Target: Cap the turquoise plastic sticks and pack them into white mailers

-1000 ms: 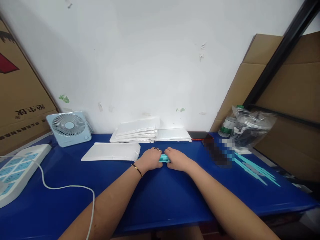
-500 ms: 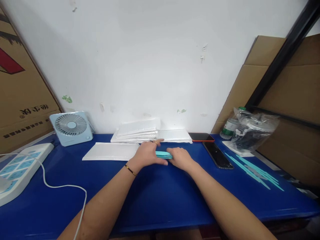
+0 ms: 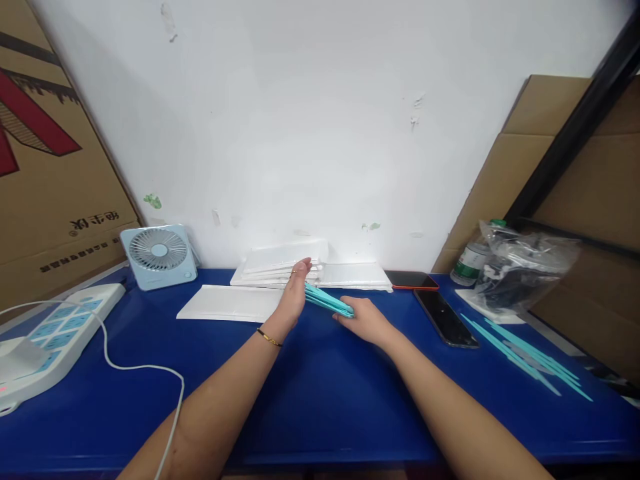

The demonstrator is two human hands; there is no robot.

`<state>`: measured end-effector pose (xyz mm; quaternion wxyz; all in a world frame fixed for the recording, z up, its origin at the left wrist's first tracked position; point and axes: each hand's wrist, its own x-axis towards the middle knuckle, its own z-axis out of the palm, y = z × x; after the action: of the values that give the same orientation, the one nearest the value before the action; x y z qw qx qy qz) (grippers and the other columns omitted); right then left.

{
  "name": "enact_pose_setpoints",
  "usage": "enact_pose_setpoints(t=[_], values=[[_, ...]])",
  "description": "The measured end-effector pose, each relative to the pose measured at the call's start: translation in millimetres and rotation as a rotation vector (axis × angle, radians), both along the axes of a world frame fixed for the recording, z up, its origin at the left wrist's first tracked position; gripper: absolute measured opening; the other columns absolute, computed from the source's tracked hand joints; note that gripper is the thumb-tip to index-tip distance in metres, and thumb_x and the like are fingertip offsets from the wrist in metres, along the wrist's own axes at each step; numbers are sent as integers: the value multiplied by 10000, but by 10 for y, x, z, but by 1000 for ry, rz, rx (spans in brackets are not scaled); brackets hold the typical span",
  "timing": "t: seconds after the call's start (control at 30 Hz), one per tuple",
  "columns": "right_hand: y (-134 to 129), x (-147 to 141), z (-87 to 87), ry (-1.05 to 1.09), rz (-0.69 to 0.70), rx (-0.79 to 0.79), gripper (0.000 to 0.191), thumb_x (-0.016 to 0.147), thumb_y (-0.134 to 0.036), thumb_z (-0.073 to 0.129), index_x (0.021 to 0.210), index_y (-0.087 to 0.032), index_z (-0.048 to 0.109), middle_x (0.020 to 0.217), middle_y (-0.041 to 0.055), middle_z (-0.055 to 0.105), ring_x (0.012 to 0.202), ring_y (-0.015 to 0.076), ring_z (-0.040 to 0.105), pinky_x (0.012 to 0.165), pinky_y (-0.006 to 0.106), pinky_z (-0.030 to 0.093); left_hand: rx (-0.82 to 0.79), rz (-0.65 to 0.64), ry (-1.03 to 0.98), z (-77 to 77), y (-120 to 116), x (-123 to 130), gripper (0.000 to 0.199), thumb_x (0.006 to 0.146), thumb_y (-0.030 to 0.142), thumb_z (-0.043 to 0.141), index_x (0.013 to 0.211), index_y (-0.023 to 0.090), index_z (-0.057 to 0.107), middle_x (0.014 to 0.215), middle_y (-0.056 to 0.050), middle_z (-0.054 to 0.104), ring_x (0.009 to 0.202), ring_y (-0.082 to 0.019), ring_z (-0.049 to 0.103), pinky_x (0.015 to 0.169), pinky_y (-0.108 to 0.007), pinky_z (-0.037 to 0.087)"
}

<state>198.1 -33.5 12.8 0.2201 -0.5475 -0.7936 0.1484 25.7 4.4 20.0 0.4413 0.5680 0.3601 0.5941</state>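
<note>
A bundle of thin turquoise sticks [image 3: 327, 301] is pinched at its near right end by my right hand [image 3: 366, 321]. My left hand [image 3: 294, 293] stands upright with its fingers stretched out, its palm against the far left end of the bundle. Behind my left hand lies a stack of flat white packets [image 3: 277, 260], partly covered by the fingers. Another white packet [image 3: 225, 303] rests to the left of my left wrist. More loose turquoise sticks [image 3: 530, 357], with something grey among them, lie at the right of the blue table.
A light-blue fan [image 3: 159, 257] and a white power strip [image 3: 60, 340] stand at left; a white cable [image 3: 145, 365] crosses my left forearm. Two phones, one black [image 3: 445, 319] and one red-edged [image 3: 413, 280], lie right of centre. A bottle [image 3: 470, 263] and a plastic-wrapped item [image 3: 520, 267] stand beyond.
My left hand has gone from curling around the sticks to standing flat against their end. The bundle now slants, its left end farther back, and more of it shows. The view has shifted slightly.
</note>
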Motion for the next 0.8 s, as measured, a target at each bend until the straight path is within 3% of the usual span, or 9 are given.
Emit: enact_pose_setpoints(t=[0.17, 0.3, 0.37, 0.43, 0.5, 0.57, 0.67, 0.73, 0.8], values=[[-30, -70, 1, 26, 15, -2, 136, 781, -315, 560, 725, -199, 518, 668, -16, 585, 612, 127, 513, 556, 207, 295, 205, 96, 171, 46, -55, 51, 358, 917, 384, 385, 1219, 202, 447, 1243, -113, 529, 1166, -211, 503, 964, -380, 398], [-12, -21, -7, 36, 21, -9, 126, 798, -334, 537, 780, -209, 539, 694, -16, 596, 632, 139, 526, 575, 211, 324, 369, 45, 690, 311, -69, -284, 529, 794, 382, 581, 1278, 236, 425, 1339, -86, 451, 1275, -236, 373, 1066, -386, 282], [18, 44, -11, 23, 3, -23, 124, 803, -333, 529, 802, -211, 549, 708, -12, 601, 641, 145, 533, 572, 212, 330, 313, -96, 1082, 431, -35, -623, 692, 626, 400, 722, 1258, 270, 470, 1331, -66, 468, 1263, -274, 380, 1070, -406, 266], [54, 115, -19, 10, -19, -37, 123, 804, -331, 524, 800, -210, 551, 700, -12, 595, 635, 145, 534, 564, 212, 332, 136, -204, 1407, 453, 11, -955, 874, 445, 339, 805, 1256, 267, 488, 1325, -79, 475, 1231, -296, 418, 1028, -379, 327], [87, 173, -33, 8, -32, -41, 126, 804, -330, 520, 780, -208, 544, 680, -16, 584, 623, 143, 529, 563, 213, 336, -62, -131, 1597, 365, 56, -1184, 954, 391, 187, 786, 1286, 253, 464, 1333, -110, 471, 1206, -307, 450, 968, -371, 386], [110, 212, -48, 14, -31, -30, 133, 800, -330, 520, 757, -205, 534, 674, -17, 580, 624, 143, 530, 573, 217, 343, -85, -33, 1693, 225, 93, -1282, 944, 418, 56, 703, 1304, 257, 446, 1354, -116, 458, 1237, -315, 419, 953, -391, 393], [119, 248, -55, 27, -15, -18, 139, 799, -331, 511, 754, -203, 537, 690, -11, 589, 633, 149, 532, 577, 223, 349, -25, 40, 1677, 116, 114, -1277, 766, 525, 40, 604, 1247, 276, 509, 1282, -96, 540, 1135, -282, 522, 890, -367, 429], [115, 270, -42, 36, -3, -13, 142, 799, -333, 507, 766, -202, 550, 698, -6, 596, 637, 154, 534, 578, 229, 355, -13, 96, 1638, 193, 90, -1254, 550, 629, 101, 550, 1148, 278, 586, 1165, -77, 619, 1015, -257, 594, 820, -333, 456], [111, 299, -13, 53, 4, 3, 144, 795, -332, 511, 790, -200, 570, 726, 0, 612, 659, 162, 543, 601, 239, 371, 36, 222, 1600, 370, 39, -1235, 415, 719, 169, 484, 1102, 264, 613, 1060, -67, 662, 969, -253, 609, 789, -320, 459]])
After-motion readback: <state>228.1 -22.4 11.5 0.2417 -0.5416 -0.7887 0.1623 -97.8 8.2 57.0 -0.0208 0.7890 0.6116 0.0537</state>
